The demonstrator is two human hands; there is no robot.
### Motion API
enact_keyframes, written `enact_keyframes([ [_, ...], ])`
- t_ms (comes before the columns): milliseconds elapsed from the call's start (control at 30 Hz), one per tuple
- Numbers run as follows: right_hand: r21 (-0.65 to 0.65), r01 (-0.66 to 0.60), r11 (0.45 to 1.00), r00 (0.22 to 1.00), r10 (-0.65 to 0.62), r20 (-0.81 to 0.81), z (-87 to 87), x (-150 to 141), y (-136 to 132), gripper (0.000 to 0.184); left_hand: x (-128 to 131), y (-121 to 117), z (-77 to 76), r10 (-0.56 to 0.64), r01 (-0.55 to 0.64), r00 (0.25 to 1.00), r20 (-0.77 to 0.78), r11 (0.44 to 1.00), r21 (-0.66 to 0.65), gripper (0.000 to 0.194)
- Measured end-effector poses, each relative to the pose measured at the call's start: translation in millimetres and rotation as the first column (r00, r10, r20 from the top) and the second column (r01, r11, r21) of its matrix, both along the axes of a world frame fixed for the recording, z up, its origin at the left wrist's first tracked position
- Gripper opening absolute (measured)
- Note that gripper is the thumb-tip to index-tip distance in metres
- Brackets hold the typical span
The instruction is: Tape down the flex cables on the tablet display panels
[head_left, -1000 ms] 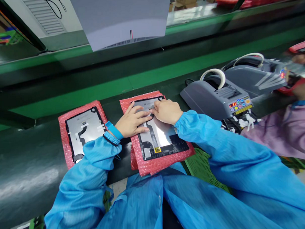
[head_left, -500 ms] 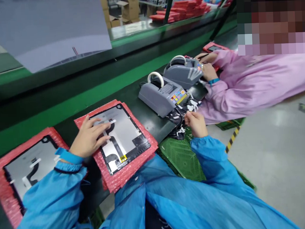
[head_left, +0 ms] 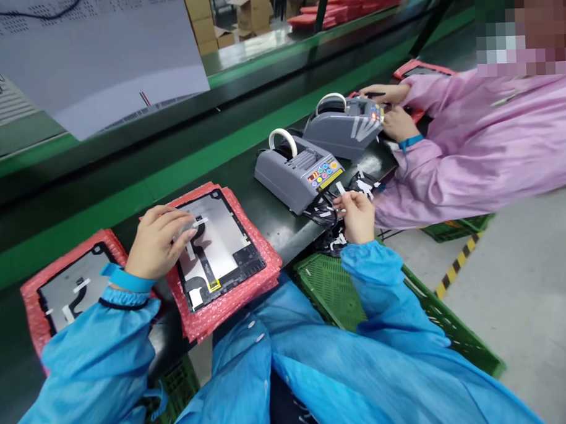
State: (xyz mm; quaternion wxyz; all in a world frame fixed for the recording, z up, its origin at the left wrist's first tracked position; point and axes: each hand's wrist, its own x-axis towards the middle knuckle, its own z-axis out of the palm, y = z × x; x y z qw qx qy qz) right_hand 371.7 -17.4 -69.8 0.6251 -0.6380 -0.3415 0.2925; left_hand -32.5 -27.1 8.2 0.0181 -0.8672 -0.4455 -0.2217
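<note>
- Head view: I have the right hand [head_left: 357, 215] just beside the nearer tape machine [head_left: 298, 174], its grip pinched closed on a small strip of white tape [head_left: 340, 189] that stands up from the fingertips.
- The left hand [head_left: 156, 241] is over the upper left of the main panel [head_left: 230, 235], fingers curled; whether its grip holds anything I cannot tell (the fingertips blur into something pale).
- That panel lies silver face up on a pile of red bubble wrap [head_left: 267, 262] on the desk [head_left: 284, 232], with a black ribbon cable [head_left: 204, 264] running down to a yellow square [head_left: 214, 286].
- A second panel [head_left: 85, 277] lies to the left, partly hidden by the left sleeve [head_left: 115, 341].
- To handle the tape well, I would pinch only one end, so the rest stays flat and its sticky side clean.
- I would rest the left fingers lightly: the ribbon could crease, I judge, and the soft wrap could let the panel slide.
</note>
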Motion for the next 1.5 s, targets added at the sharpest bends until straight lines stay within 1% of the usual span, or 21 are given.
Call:
enact_keyframes([
  [100, 0.005, -0.008, 1.000, 0.997, 0.009, -0.079, 2.1, -0.7, 2.1, 0.038, 11.4, 4.5, 2.8, 0.000, 0.000, 1.000, -0.003, 1.000, -0.013, 0.037],
  [200, 0.016, -0.010, 1.000, 0.995, 0.011, -0.096, 4.0, -2.6, 5.4, 0.044, 21.7, 6.9, 5.0, -0.016, 0.015, 1.000, -0.010, 1.000, -0.025, 0.038],
  [367, 0.012, -0.060, 0.998, 0.997, 0.060, -0.053, 1.5, -2.2, 12.5, 0.050, 31.3, 9.2, 5.6, -0.035, 0.035, 0.999, -0.009, 0.999, -0.037, 0.039],
  [467, 0.012, -0.047, 0.999, 0.998, 0.047, -0.034, 0.0, -1.2, 17.8, 0.052, 34.1, 12.8, 4.5, -0.055, 0.054, 0.998, -0.010, 0.998, -0.043, 0.041],
  [533, 0.028, -0.027, 0.999, 0.999, 0.028, -0.017, 1.9, -1.7, 17.8, 0.052, 35.7, 15.1, 3.7, -0.067, 0.067, 0.998, 0.001, 0.996, -0.050, 0.042],
  [600, 0.059, -0.005, 0.998, 0.999, 0.002, 0.051, 8.3, -4.8, 11.7, 0.050, 38.3, 15.5, 3.6, -0.075, 0.077, 0.997, 0.030, 0.995, -0.067, 0.041],
  [667, 0.106, -0.014, 0.994, 0.988, -0.002, 0.154, 19.8, -12.8, -0.9, 0.048, 43.3, 13.0, 5.2, -0.079, 0.088, 0.993, 0.085, 0.990, -0.113, 0.040],
  [733, 0.152, -0.102, 0.983, 0.972, 0.066, 0.224, 35.0, -26.8, -16.4, 0.045, 52.3, 7.8, 9.0, -0.081, 0.113, 0.984, 0.160, 0.974, -0.198, 0.038],
  [800, 0.159, -0.276, 0.948, 0.942, 0.234, 0.239, 50.6, -46.2, -29.0, 0.044, 64.9, 1.7, 14.2, -0.079, 0.146, 0.969, 0.235, 0.949, -0.281, 0.037],
  [833, 0.146, -0.376, 0.915, 0.912, 0.337, 0.233, 57.4, -57.0, -32.7, 0.044, 71.8, -0.8, 16.8, -0.077, 0.161, 0.960, 0.268, 0.938, -0.307, 0.036],
  [900, 0.104, -0.562, 0.821, 0.819, 0.534, 0.211, 67.6, -78.9, -34.6, 0.045, 84.0, -3.8, 20.5, -0.074, 0.183, 0.944, 0.321, 0.928, -0.324, 0.034],
  [933, 0.084, -0.635, 0.768, 0.766, 0.611, 0.198, 70.7, -89.2, -33.2, 0.045, 88.3, -4.4, 21.3, -0.074, 0.191, 0.938, 0.338, 0.926, -0.327, 0.033],
  [1000, 0.056, -0.733, 0.678, 0.676, 0.715, 0.181, 73.3, -106.6, -28.1, 0.045, 92.1, -4.5, 20.7, -0.069, 0.198, 0.932, 0.355, 0.919, -0.340, 0.029],
  [1033, 0.046, -0.764, 0.644, 0.640, 0.747, 0.178, 73.2, -113.4, -25.1, 0.045, 91.8, -4.5, 19.6, -0.060, 0.194, 0.933, 0.355, 0.914, -0.355, 0.026],
  [1100, 0.035, -0.804, 0.594, 0.590, 0.788, 0.178, 70.9, -122.5, -19.2, 0.046, 88.0, -5.0, 16.7, -0.025, 0.169, 0.938, 0.345, 0.903, -0.396, 0.022],
  [1167, 0.025, -0.822, 0.569, 0.564, 0.807, 0.174, 67.2, -126.6, -13.9, 0.048, 83.0, -5.7, 13.7, 0.037, 0.121, 0.943, 0.331, 0.889, -0.442, 0.020],
  [1200, 0.023, -0.822, 0.569, 0.564, 0.808, 0.167, 65.2, -127.3, -11.4, 0.049, 80.9, -5.9, 12.5, 0.073, 0.092, 0.942, 0.327, 0.882, -0.462, 0.020],
  [1333, 0.041, -0.795, 0.605, 0.605, 0.788, 0.117, 59.5, -127.8, -3.3, 0.049, 77.7, -5.2, 8.9, 0.200, 0.003, 0.921, 0.335, 0.855, -0.519, 0.020],
  [1400, 0.041, -0.804, 0.593, 0.594, 0.798, 0.097, 58.5, -129.2, -1.0, 0.049, 78.1, -4.2, 7.5, 0.224, -0.009, 0.914, 0.338, 0.844, -0.536, 0.020],
  [1500, 0.024, -0.825, 0.565, 0.565, 0.822, 0.066, 58.1, -133.3, 0.6, 0.050, 78.7, -3.1, 5.8, 0.228, -0.010, 0.912, 0.341, 0.843, -0.537, 0.019],
])
